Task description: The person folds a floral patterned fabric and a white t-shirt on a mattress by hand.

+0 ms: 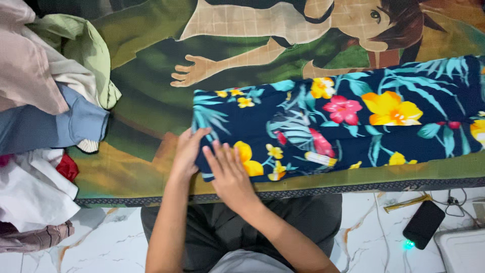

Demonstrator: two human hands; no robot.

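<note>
A dark blue garment with yellow and pink flowers and teal leaves lies folded lengthwise across a printed green mat. My left hand rests on the garment's left end, fingers curled over its edge. My right hand lies flat on the cloth beside it, fingers spread, pressing the near left corner. Neither hand lifts the cloth.
A heap of clothes in pink, green, blue, white and red sits at the left. On the marble floor at the right lie a black phone, a cable and a white box. My knees are under the mat's near edge.
</note>
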